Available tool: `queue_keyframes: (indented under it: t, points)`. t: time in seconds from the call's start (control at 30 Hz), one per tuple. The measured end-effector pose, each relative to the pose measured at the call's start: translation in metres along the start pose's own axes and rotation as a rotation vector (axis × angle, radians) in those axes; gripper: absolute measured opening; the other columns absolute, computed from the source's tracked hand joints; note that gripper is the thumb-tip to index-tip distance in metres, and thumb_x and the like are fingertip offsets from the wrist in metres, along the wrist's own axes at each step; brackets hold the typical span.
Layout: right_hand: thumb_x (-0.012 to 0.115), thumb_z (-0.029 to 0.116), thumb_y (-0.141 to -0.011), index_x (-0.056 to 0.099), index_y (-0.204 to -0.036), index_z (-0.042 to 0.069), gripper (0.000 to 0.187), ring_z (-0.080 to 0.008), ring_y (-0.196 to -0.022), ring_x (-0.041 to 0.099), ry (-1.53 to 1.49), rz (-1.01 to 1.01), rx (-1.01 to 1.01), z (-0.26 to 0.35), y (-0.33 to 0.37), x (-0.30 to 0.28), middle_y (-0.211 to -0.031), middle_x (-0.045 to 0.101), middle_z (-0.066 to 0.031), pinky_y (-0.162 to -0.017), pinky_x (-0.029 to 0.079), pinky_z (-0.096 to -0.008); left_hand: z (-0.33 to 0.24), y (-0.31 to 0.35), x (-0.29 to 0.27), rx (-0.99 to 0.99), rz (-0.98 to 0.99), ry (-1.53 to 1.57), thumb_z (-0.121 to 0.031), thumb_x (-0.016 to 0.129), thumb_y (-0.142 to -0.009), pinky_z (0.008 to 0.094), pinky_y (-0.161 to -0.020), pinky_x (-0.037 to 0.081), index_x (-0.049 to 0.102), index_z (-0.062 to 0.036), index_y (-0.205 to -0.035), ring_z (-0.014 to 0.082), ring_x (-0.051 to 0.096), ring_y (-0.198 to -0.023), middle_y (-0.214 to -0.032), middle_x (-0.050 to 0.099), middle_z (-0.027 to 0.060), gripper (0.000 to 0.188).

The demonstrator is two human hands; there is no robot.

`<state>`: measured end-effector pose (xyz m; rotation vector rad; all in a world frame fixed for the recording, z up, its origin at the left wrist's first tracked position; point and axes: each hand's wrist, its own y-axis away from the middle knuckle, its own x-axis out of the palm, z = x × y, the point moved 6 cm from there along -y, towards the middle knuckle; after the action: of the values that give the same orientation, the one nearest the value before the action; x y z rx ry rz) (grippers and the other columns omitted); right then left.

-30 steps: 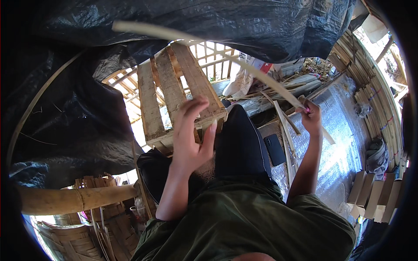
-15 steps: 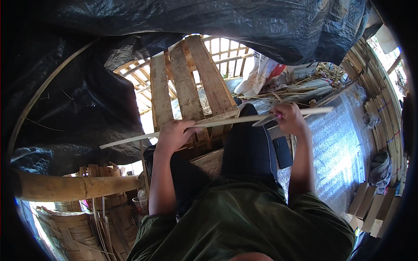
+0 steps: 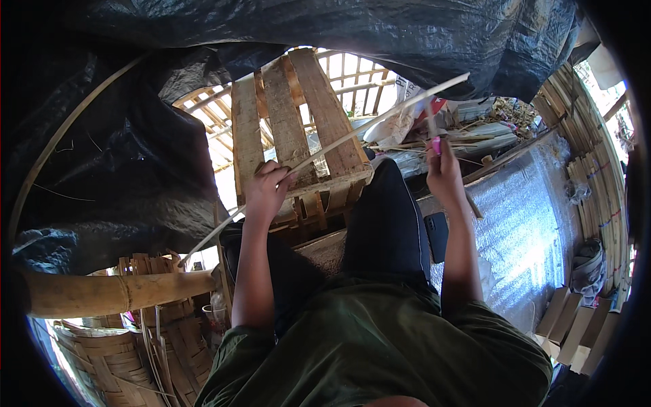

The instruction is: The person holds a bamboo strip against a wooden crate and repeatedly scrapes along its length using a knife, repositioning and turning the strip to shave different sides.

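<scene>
Left hand (image 3: 266, 193) is gripping a long pale strip (image 3: 359, 131). Right hand (image 3: 444, 171) is clasping a pink-handled knife (image 3: 437, 145) near it.

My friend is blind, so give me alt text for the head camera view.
A person's left hand grips a long thin wooden strip, while the right hand holds up a pink-handled knife. A slatted wooden frame stands beyond.

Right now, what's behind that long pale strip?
Behind the pale strip I see a slatted wooden stand, a whitish sack and, at its upper tip, black sheeting. The strip covers a thin line of each; the left hand hides more of the stand.
</scene>
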<state>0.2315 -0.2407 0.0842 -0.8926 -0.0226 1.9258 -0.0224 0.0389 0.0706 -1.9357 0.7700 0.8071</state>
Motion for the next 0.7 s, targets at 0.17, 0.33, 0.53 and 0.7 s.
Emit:
queue_keyframes:
  t: [0.17,0.33,0.53,0.7]
  points:
    - [0.051,0.019,-0.102,0.062,-0.098,-0.001,0.024,-0.0416,-0.077,0.067,-0.035,0.054,0.255,-0.043,0.012,0.035,-0.076,0.066,-0.0216,-0.068,0.05,-0.043,0.007,-0.016,0.038,-0.034,0.205,0.025,-0.023,0.072,-0.088,0.041,-0.069,0.051,0.073,-0.0078,-0.092,0.0277,0.064,-0.08,-0.087,0.062,0.0077,0.016]
    - [0.05,0.031,-0.102,0.064,-0.087,-0.003,0.04,-0.038,-0.074,0.067,-0.05,0.056,0.328,-0.069,0.0,0.072,-0.078,0.067,-0.0225,-0.069,0.05,-0.0425,0.005,-0.019,0.054,-0.003,0.261,0.119,-0.027,0.072,-0.088,0.041,-0.07,0.051,0.073,-0.0098,-0.096,0.0281,0.065,-0.082,-0.086,0.061,0.0085,0.019]
    - [0.044,0.042,-0.103,0.068,-0.085,-0.006,0.056,-0.0457,-0.076,0.067,0.024,0.029,0.642,-0.09,-0.03,0.073,-0.076,0.066,-0.0287,-0.068,0.05,-0.0474,-0.004,-0.024,0.056,-0.042,0.261,-0.029,-0.034,0.072,-0.088,0.0391,-0.063,0.05,0.076,-0.0155,-0.098,0.0274,0.064,-0.072,-0.077,0.057,0.0079,0.021]
    - [0.047,0.038,-0.102,0.069,-0.082,-0.006,0.053,-0.0494,-0.089,0.066,0.115,0.16,0.488,-0.05,-0.02,0.107,-0.079,0.064,-0.0348,-0.077,0.052,-0.0532,-0.001,-0.02,0.057,-0.054,0.207,-0.139,-0.047,0.07,-0.086,0.0388,-0.06,0.05,0.077,-0.0189,-0.094,0.0263,0.065,-0.068,-0.074,0.058,0.0055,0.03]
